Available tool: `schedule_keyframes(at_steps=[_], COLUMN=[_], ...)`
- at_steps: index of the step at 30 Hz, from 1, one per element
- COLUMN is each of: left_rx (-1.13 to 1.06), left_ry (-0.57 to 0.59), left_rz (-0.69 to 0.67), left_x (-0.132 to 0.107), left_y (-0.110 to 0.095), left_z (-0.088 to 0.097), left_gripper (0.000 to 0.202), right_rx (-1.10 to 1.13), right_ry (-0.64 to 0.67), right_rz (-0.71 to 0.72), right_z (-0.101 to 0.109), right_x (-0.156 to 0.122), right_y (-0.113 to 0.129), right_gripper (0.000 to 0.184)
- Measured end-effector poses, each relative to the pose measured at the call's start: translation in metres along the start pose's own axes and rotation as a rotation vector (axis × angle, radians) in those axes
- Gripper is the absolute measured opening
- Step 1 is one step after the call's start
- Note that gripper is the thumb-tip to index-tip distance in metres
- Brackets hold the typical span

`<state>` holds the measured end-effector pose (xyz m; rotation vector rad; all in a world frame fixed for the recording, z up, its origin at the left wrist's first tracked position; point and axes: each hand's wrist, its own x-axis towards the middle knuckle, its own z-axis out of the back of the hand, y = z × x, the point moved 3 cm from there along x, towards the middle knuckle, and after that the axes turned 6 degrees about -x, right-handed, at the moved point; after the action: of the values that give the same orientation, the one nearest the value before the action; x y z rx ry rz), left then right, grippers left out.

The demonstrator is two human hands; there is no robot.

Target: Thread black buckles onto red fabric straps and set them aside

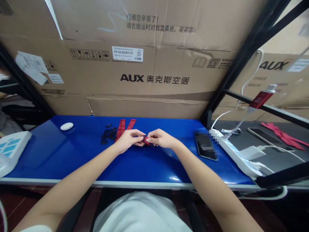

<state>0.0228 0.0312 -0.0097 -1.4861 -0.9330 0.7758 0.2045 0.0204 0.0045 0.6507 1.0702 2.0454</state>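
Note:
In the middle of the blue table, my left hand (129, 139) and my right hand (161, 138) meet, with fingertips almost touching. Both pinch a short folded piece of red strap (146, 140). Something small and black, which looks like a buckle, shows at the strap; the fingers partly cover it. Two lengths of red strap (122, 126) lie just behind my left hand, running away from me. Left of them is a loose pile of black plastic buckles (109, 134).
A white oval object (67, 126) lies at the back left, and a white device with blue keys (14, 146) at the left edge. To the right are a phone (206, 146) and a white power strip (235, 154) with cables. Cardboard boxes (154, 90) stand behind the table.

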Motion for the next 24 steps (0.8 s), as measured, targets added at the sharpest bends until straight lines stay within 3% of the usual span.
schedule_keyframes(at_steps=[7, 12, 18, 24], left_rx=[0.021, 0.217, 0.286, 0.459], left_ry=[0.090, 0.065, 0.102, 0.018], left_rz=[0.035, -0.111, -0.357, -0.440], left_x=[-0.001, 0.000, 0.000, 0.000], left_y=[0.002, 0.002, 0.003, 0.002], left_z=[-0.001, -0.001, -0.013, -0.015], left_gripper=[0.049, 0.047, 0.035, 0.032], right_rx=[0.092, 0.148, 0.134, 0.265], right_ry=[-0.002, -0.010, -0.082, -0.171], right_rz=[-0.044, -0.039, -0.066, 0.018], right_z=[0.002, 0.002, 0.007, 0.007], right_x=[0.001, 0.001, 0.001, 0.003], right_y=[-0.011, -0.011, -0.013, -0.011], right_gripper=[0.027, 0.027, 0.030, 0.030])
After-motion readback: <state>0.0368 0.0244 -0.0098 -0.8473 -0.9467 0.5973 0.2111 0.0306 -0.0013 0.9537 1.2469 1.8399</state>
